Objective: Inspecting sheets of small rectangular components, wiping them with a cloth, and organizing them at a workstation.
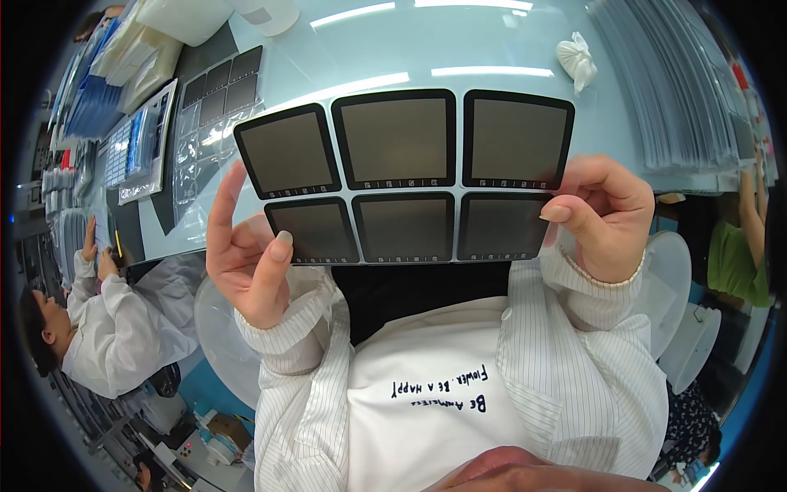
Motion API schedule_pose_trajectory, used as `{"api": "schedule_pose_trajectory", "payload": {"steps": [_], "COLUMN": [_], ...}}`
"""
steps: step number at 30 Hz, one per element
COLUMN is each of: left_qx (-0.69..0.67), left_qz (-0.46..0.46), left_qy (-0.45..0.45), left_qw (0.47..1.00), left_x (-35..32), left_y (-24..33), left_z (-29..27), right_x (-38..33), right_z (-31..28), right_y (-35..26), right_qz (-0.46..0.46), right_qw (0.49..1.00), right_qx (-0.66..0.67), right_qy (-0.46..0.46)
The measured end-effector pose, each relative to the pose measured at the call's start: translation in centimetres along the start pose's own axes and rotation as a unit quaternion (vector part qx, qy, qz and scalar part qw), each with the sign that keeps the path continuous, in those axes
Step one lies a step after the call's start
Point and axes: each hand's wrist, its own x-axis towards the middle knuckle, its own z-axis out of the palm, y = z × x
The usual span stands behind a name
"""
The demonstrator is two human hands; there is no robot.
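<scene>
A clear sheet bearing several dark grey rectangular panels with black borders [393, 139] is held up in front of me, in two rows. My left hand [246, 258] grips its lower left edge, the thumb over the front and the other fingers behind. At the right edge, my right hand [611, 217] pinches the sheet between thumb and curled fingers. Small pale marks run along the bottom border of the panels. The sheet is tilted above the near edge of the glossy pale table [459, 49].
On the table's left lies another sheet with similar dark panels [217, 92]. A crumpled white cloth [578, 61] sits toward the far right, beside a tall stack of clear sheets [668, 90]. A co-worker in white [123, 336] sits at left; a person in green [734, 254] is at right.
</scene>
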Motion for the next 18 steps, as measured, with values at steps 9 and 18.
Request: {"api": "schedule_pose_trajectory", "payload": {"steps": [9, 18], "left_qx": [-0.138, -0.056], "left_qz": [-0.045, -0.029], "left_qy": [0.119, -0.152], "left_qw": [0.982, 0.986], "left_x": [-0.3, 0.2], "left_y": [-0.4, -0.9], "left_z": [2.8, 0.7], "right_x": [0.6, 2.5], "right_z": [0.9, 0.1], "right_y": [1.0, -0.3], "right_qz": [-0.051, -0.119], "right_qw": [0.996, 0.980], "right_qx": [0.026, 0.017], "right_qy": [0.066, 0.159]}}
